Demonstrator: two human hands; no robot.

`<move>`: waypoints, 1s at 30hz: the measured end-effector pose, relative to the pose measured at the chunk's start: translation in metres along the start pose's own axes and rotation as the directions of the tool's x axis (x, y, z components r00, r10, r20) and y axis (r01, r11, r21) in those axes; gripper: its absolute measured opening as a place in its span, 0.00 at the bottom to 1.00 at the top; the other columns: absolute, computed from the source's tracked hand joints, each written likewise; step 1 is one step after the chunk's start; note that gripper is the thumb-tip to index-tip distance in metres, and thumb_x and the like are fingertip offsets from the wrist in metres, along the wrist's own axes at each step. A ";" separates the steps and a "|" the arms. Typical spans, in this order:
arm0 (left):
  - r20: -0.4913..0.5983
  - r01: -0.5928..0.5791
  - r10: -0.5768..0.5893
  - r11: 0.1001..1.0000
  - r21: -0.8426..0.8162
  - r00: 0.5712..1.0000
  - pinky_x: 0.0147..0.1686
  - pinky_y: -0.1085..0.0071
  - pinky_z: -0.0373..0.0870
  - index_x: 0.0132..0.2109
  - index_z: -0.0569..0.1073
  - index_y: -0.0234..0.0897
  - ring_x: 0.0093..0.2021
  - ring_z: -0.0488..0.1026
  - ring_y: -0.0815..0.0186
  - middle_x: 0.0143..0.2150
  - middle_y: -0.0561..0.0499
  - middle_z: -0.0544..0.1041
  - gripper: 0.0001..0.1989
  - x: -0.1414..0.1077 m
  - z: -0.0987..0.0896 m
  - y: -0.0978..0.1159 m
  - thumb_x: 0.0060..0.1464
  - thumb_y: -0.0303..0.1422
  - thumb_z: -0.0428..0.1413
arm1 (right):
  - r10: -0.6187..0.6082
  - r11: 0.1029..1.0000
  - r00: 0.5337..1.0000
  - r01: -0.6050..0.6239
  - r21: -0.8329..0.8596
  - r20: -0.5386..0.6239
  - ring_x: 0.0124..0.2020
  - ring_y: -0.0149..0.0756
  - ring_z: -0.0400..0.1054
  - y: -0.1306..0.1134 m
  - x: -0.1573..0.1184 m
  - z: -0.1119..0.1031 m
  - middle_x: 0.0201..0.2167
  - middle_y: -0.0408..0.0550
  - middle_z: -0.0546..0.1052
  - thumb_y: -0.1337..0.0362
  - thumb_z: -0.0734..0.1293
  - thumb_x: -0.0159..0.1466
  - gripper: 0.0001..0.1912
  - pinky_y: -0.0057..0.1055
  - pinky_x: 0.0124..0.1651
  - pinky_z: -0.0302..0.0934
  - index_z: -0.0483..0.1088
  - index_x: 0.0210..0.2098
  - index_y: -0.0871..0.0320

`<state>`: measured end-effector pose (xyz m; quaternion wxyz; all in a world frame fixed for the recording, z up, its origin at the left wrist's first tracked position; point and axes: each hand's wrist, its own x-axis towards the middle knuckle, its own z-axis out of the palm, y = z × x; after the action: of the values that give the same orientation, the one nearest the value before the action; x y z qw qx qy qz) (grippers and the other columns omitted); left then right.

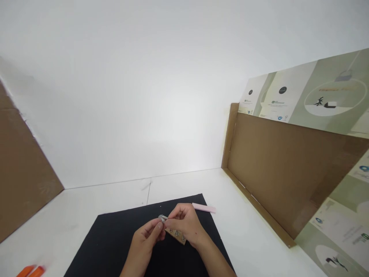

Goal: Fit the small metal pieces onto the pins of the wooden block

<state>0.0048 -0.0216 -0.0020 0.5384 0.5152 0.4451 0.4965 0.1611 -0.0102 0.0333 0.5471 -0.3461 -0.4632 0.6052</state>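
Above a black mat (118, 238), my left hand (145, 238) is closed, its thumb and fingers pinching a small round grey metal piece (160, 217). My right hand (186, 225) pinches a short silvery rod-like piece (165, 217), whose end meets or nearly meets the round piece. The pieces are too small to name for sure. Beneath both hands is a narrow tan wooden-looking strip (181, 239) with several small metal fittings along it. Its left end is hidden by my fingers, so whether I touch it I cannot tell.
A pale pink strip (206, 208) lies across the mat's right edge onto the white table (236, 215). Two orange pieces (31, 271) are at the lower left, cut off by the frame. Cardboard panels (23, 165) stand left and right (282, 169); a white wall (144, 96) rises behind.
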 end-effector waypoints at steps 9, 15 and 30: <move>0.035 0.037 -0.036 0.999 -0.031 0.999 0.32 0.73 0.69 0.35 0.79 0.34 0.30 0.70 0.67 0.29 0.50 0.76 0.21 0.001 0.002 0.001 0.46 0.49 0.63 | -0.038 0.995 0.996 0.030 0.094 0.079 0.21 0.33 0.72 -0.004 0.000 -0.011 0.20 0.44 0.78 0.63 0.80 0.43 0.16 0.27 0.27 0.61 0.70 0.21 0.61; 0.053 0.025 -0.023 0.999 -0.034 0.998 0.31 0.72 0.68 0.37 0.78 0.34 0.29 0.68 0.67 0.29 0.50 0.75 0.22 0.002 0.002 -0.002 0.48 0.51 0.61 | -0.010 0.997 1.000 0.010 0.077 0.004 0.20 0.33 0.72 -0.008 0.001 -0.007 0.18 0.45 0.77 0.62 0.81 0.42 0.17 0.26 0.25 0.61 0.70 0.21 0.61; 0.110 -0.040 0.031 0.996 0.082 0.993 0.29 0.72 0.65 0.32 0.76 0.35 0.28 0.66 0.66 0.26 0.51 0.72 0.24 0.005 0.005 -0.004 0.49 0.55 0.57 | 0.016 0.995 0.997 -0.022 0.096 0.070 0.21 0.37 0.73 -0.005 0.001 -0.008 0.19 0.49 0.78 0.61 0.81 0.42 0.19 0.28 0.26 0.62 0.69 0.22 0.62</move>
<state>0.0105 -0.0169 -0.0059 0.5306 0.5714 0.4265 0.4583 0.1697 -0.0077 0.0353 0.5411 -0.3026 -0.4487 0.6436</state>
